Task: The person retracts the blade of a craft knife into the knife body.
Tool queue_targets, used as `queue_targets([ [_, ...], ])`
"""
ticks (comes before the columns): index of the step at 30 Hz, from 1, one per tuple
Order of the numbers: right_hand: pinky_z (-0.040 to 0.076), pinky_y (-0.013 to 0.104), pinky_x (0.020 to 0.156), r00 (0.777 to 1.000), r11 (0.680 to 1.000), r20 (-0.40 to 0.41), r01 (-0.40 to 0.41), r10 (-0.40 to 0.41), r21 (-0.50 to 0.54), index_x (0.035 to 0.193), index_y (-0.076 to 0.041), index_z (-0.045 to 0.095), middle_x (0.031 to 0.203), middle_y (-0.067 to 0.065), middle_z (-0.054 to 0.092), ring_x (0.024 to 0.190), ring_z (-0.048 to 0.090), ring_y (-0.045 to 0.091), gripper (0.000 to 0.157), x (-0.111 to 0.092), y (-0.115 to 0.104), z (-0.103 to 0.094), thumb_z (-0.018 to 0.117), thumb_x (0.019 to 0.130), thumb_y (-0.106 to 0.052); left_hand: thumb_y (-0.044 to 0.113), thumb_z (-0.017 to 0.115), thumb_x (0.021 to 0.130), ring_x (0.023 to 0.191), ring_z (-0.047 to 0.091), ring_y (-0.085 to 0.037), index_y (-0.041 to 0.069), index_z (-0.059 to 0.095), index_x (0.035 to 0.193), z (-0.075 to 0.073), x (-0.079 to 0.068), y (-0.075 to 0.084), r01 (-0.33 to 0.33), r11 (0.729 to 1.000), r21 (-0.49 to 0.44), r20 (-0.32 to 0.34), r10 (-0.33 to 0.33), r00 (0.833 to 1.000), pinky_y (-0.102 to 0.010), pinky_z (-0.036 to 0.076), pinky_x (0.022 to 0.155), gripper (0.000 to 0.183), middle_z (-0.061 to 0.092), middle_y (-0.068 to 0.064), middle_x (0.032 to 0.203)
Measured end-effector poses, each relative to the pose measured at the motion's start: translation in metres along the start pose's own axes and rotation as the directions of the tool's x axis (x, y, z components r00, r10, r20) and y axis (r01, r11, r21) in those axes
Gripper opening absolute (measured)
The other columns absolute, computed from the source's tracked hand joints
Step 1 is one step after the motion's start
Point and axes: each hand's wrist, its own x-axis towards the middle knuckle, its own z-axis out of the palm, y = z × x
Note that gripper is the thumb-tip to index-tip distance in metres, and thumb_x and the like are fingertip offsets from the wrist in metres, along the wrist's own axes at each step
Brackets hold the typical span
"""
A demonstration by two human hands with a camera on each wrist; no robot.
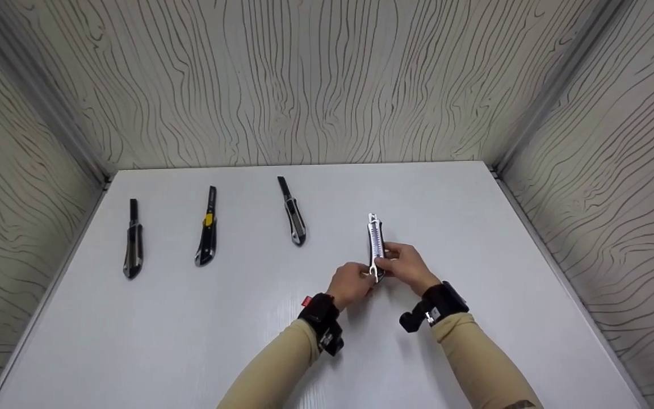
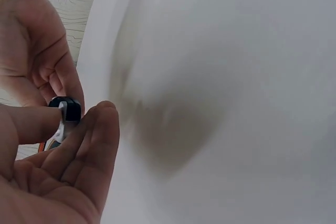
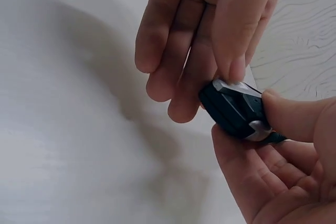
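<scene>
Both hands hold a utility knife (image 1: 376, 241) above the white table, its silver, marked face turned up and its far end pointing away. My right hand (image 1: 409, 266) grips it from the right side, thumb on the face and fingers behind. At the near end, my left hand (image 1: 351, 282) pinches the silver tip between thumb and finger. The right wrist view shows the black body of the knife (image 3: 231, 111) with its metal end piece at the left fingertips. In the left wrist view the knife (image 2: 71, 109) is mostly hidden by the hands.
Three more snap-off utility knives lie on the white table (image 1: 191, 329): a black-and-grey one (image 1: 133, 241) at far left, a black one with a yellow slider (image 1: 208, 230), and a black-and-grey one (image 1: 293, 213) near the middle. Wood-patterned panels (image 1: 304, 85) enclose the table's back and sides.
</scene>
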Motion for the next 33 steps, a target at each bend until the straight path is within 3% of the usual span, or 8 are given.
queue_targets([
  [8,0.059,0.028,0.075,1.000,0.999,-0.020,-0.022,0.022,-0.033,0.139,0.011,0.043,0.114,0.025,0.063,0.082,0.065,0.012,0.052,0.000,0.008,-0.028,0.061,0.092,-0.002,0.019,0.061,0.089,0.065,0.050,-0.011,0.004,0.074,0.105,0.013,0.010,0.018,-0.031,0.999,0.036,0.050,0.029,0.998,-0.020,0.037,0.054,0.025,0.066,-0.001,0.079],
  [15,0.058,0.027,0.076,0.998,0.996,-0.047,-0.056,0.053,-0.069,0.138,0.014,0.042,0.117,0.027,0.063,0.085,0.065,0.012,0.052,-0.001,0.015,-0.049,0.061,0.093,-0.005,0.019,0.062,0.088,0.072,0.052,-0.011,0.005,0.074,0.108,0.027,0.018,0.026,-0.103,0.993,0.066,0.065,0.098,0.993,-0.021,0.043,0.062,0.027,0.072,-0.004,0.086],
  [24,0.056,0.023,0.069,0.991,0.988,-0.109,-0.088,0.074,-0.124,0.132,0.014,0.049,0.111,0.025,0.065,0.078,0.064,0.011,0.048,0.001,0.026,-0.058,0.063,0.090,-0.004,0.019,0.062,0.086,0.086,0.060,-0.016,0.004,0.072,0.112,0.035,0.018,0.029,-0.069,0.993,0.096,0.097,0.060,0.993,-0.025,0.050,0.075,0.032,0.073,-0.008,0.107],
  [29,0.050,0.020,0.064,0.982,0.959,-0.173,-0.119,0.076,-0.259,0.127,0.012,0.056,0.109,0.024,0.067,0.078,0.063,0.013,0.045,0.002,0.031,-0.060,0.066,0.088,-0.008,0.016,0.061,0.086,0.090,0.061,-0.017,0.003,0.073,0.111,0.031,0.015,0.026,-0.085,0.990,0.110,0.122,0.071,0.990,-0.028,0.051,0.079,0.030,0.073,-0.007,0.107],
  [33,0.050,0.024,0.068,0.974,0.920,-0.221,-0.133,0.053,-0.367,0.124,0.009,0.060,0.108,0.022,0.068,0.085,0.064,0.020,0.044,0.002,0.032,-0.060,0.068,0.086,-0.012,0.017,0.062,0.087,0.091,0.061,-0.015,0.004,0.073,0.110,0.027,0.014,0.024,-0.073,0.991,0.108,0.126,0.060,0.990,-0.029,0.052,0.081,0.029,0.073,-0.006,0.105],
])
